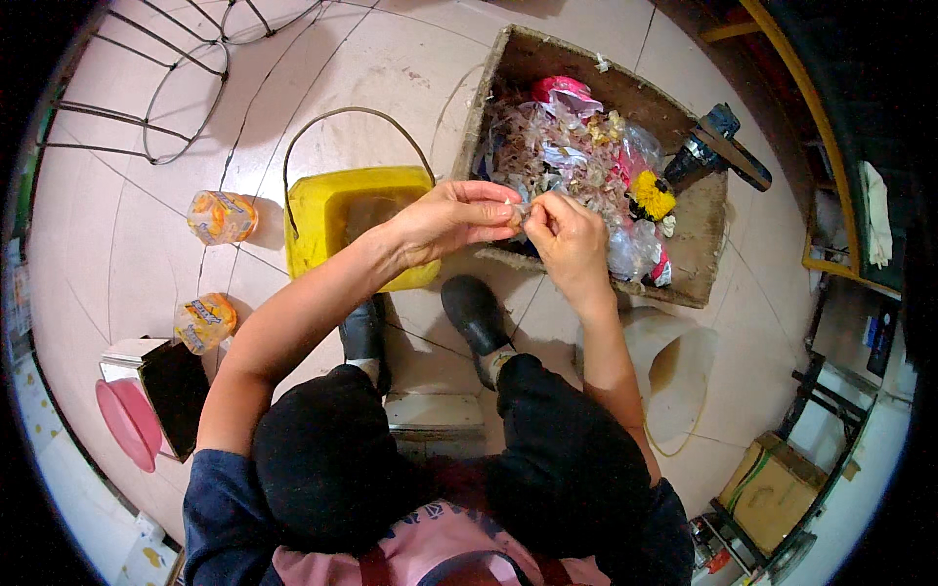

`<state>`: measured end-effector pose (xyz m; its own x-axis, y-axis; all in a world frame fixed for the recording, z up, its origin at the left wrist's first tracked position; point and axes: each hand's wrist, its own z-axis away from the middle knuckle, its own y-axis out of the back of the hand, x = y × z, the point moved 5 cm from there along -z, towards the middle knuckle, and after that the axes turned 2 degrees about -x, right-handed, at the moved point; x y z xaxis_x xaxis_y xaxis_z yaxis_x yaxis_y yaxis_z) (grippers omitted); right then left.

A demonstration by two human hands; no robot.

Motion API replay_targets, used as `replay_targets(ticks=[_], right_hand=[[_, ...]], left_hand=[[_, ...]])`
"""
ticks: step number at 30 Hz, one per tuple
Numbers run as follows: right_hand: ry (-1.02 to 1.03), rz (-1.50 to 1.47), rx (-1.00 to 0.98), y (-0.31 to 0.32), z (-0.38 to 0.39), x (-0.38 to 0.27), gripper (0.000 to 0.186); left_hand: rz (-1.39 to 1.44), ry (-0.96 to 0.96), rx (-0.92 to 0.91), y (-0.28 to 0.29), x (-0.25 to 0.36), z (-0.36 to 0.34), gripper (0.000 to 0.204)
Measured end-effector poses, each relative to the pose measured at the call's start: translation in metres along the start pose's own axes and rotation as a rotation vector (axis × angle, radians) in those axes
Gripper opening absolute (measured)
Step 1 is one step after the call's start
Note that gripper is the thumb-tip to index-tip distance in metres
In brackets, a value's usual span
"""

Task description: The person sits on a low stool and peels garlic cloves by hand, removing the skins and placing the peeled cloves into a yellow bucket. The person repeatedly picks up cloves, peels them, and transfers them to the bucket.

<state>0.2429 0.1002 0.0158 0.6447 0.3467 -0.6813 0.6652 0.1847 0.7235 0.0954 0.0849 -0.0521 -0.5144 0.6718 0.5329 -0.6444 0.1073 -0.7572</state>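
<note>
My left hand and my right hand meet fingertip to fingertip. Pinched between them is a small pale piece that looks like a garlic clove, mostly covered by my fingers. Just below and left of my hands stands a yellow bucket, cut from a plastic container, with a thin dark handle arched over it; my left wrist passes across its right side. At the far right of my hands lies a worn box heaped with papery pinkish-white skins and crumpled plastic.
Two orange-and-clear plastic packs stand on the tiles at left, near a pink basin. A black tool-like object rests over the box's right edge. Beside my right forearm is a translucent bucket. Wire racks stand far left.
</note>
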Motion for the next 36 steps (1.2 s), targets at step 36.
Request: replay_targets(ticks=[36], right_hand=[[-0.188, -0.377, 0.143, 0.01, 0.015, 0.006, 0.012]], left_hand=[[0.167, -0.12, 0.061, -0.017, 0.003, 0.006, 0.029]])
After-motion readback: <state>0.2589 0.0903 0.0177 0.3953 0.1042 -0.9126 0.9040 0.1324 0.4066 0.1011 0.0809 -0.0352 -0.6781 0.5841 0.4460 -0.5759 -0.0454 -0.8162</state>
